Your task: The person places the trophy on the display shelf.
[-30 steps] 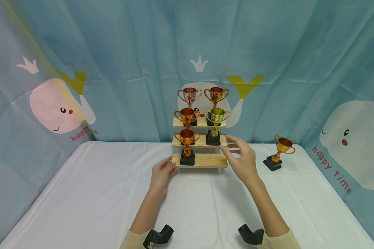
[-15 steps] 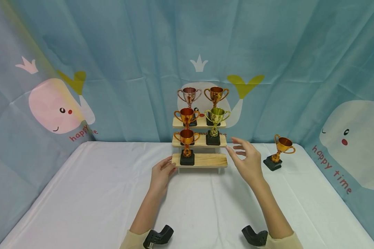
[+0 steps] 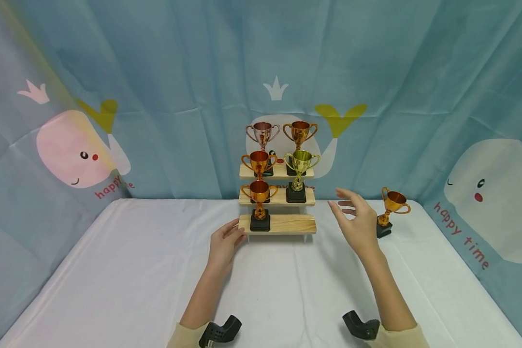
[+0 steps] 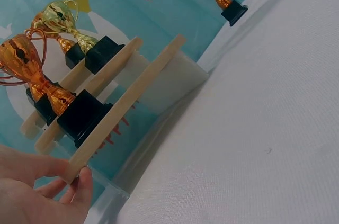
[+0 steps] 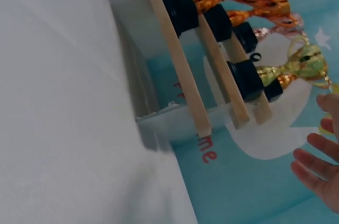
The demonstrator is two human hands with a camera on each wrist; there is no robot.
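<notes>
A three-step wooden display stand (image 3: 293,223) stands at the middle of the table's back. My left hand (image 3: 223,245) pinches the left end of its lowest board between thumb and fingers, as the left wrist view shows. On that board's left side is an orange-gold trophy cup (image 3: 260,212). The middle board carries a copper-orange trophy (image 3: 259,159) and a yellow-gold trophy (image 3: 300,164). At the top are a pink-bronze trophy (image 3: 262,130) and a gold trophy (image 3: 299,131). My right hand (image 3: 360,224), fingers loosely bent and holding nothing, hovers between the stand and another gold trophy (image 3: 393,203), partly covering that trophy's base.
A white cloth covers the table (image 3: 135,270). Behind it hangs a blue curtain (image 3: 178,145) printed with whales. Black camera mounts (image 3: 221,330) are worn at both wrists.
My right hand has moved away from the stand's right side, rightward toward the lone trophy. My left hand stays at the lowest board; the trophies have not moved.
</notes>
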